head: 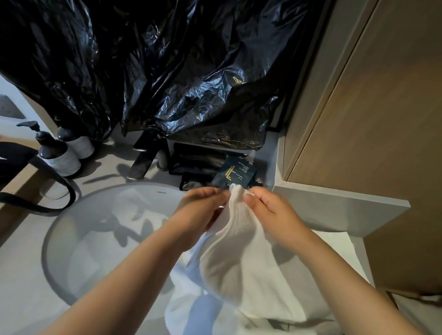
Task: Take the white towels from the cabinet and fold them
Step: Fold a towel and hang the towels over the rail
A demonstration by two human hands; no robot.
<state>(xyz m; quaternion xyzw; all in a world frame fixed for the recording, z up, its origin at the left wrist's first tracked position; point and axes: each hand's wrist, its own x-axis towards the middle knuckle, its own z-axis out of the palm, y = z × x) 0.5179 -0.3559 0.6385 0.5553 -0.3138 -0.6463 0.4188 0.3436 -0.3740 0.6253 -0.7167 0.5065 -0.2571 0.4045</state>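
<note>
Beside the sink (57,241), the left hand (200,211) and right hand (267,206) pinch one towel (239,261) corner; folding begins, next they must spread its edge.

This is a bathroom, seemingly a hotel's: a round basin (82,219) is sunk into a grey counter (13,287) with a dark tap (144,156) behind it, two pump bottles (59,158) and dark branded toiletry sachets (233,172) sit alongside, and a wood-panelled cabinet (404,146) rises at the right.

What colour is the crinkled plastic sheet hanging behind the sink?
The plastic sheet is glossy black, seen clearly in the head view.
</note>
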